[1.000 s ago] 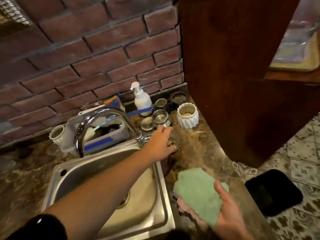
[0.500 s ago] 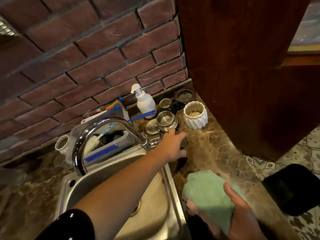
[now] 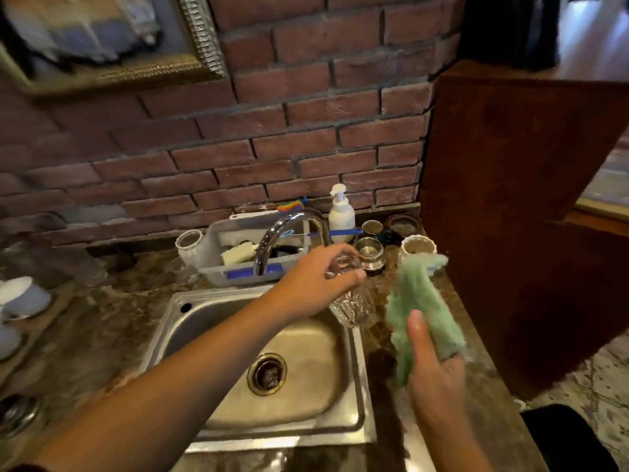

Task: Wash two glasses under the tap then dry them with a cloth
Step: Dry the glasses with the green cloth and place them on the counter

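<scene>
My left hand (image 3: pixel 318 282) grips a clear glass (image 3: pixel 352 306) by its upper end and holds it tilted in the air over the right rim of the steel sink (image 3: pixel 190 310). My right hand (image 3: pixel 434 366) holds a green cloth (image 3: pixel 420 301) upright just right of the glass, a small gap between them. The chrome tap (image 3: pixel 275 235) curves over the sink behind my left hand; I see no water running. A second glass (image 3: pixel 369 255) stands on the counter behind the held one.
Behind the sink a grey caddy (image 3: pixel 235 269) holds a sponge. A white soap pump bottle (image 3: pixel 341 216), small cups and a white ribbed pot (image 3: pixel 418 247) crowd the back right corner. A dark wooden panel (image 3: pixel 510 216) borders the marble counter (image 3: pixel 490 396) on the right. White items lie far left.
My left hand has lifted the glass off the counter and brought it toward me over the sink edge. My right hand has raised the green cloth up beside it.
</scene>
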Demonstrator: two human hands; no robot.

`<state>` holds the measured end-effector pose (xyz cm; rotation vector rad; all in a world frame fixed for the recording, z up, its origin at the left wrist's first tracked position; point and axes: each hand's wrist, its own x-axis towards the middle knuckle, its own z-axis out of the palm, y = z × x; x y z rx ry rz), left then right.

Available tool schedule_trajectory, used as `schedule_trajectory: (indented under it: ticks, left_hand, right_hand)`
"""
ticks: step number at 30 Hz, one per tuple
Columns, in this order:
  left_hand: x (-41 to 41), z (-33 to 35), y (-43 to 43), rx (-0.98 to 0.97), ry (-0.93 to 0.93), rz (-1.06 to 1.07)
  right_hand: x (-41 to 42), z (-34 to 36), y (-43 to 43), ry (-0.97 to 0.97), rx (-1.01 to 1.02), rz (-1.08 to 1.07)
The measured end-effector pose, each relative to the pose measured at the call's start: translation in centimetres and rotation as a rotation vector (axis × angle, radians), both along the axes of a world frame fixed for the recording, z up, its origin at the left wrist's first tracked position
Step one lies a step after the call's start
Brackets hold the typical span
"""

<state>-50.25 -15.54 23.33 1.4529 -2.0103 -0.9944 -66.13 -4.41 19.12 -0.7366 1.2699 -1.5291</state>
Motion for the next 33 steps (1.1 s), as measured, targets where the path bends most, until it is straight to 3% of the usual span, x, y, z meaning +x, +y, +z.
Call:
schedule_trajectory:
  ticks: [2, 5, 7, 14, 19, 22, 25, 28, 33]
  left_hand:
    - [1.7, 1.6, 1.9, -0.034, 0.077, 0.033]
    - [4.0, 3.5, 4.6, -0.075, 0.207, 0.091]
    - [5.5, 4.1, 6.2, -0.089, 0.246, 0.142]
    - [11.3, 5.5, 11.6, -0.163, 0.318, 0.226]
    - [15.5, 6.9, 14.0, -0.415, 0.222, 0.025]
    - [17.7, 6.7, 14.7, -0.474, 0.194, -0.090]
    - [19.1, 6.7, 15.1, -0.488, 0.187, -0.124]
    - [20.1, 6.3, 14.9, -0.388, 0.170, -0.123]
    - [18.6, 5.3, 14.9, -0.189, 0.140, 0.122]
  right_hand:
    - [2.8, 1.7, 1.1, 0.263, -0.212, 0.076]
    - [6.5, 2.5, 1.5, 0.813, -0.520, 0.223]
    - [8.3, 2.6, 1.7, 0.930, -0.589, 0.243]
    - [13.2, 5.7, 3.4, 0.498, -0.405, 0.436]
    - [15.8, 6.8, 4.3, 0.116, -0.134, 0.690]
    - [16.9, 5.9, 5.0, -0.197, -0.052, 0.847]
    - [18.2, 5.5, 6.1, -0.338, -0.005, 0.884]
    - [19.0, 6.4, 6.5, -0.155, -0.108, 0.796]
    - [19.6, 7.2, 6.4, 0.626, -0.288, 0.537]
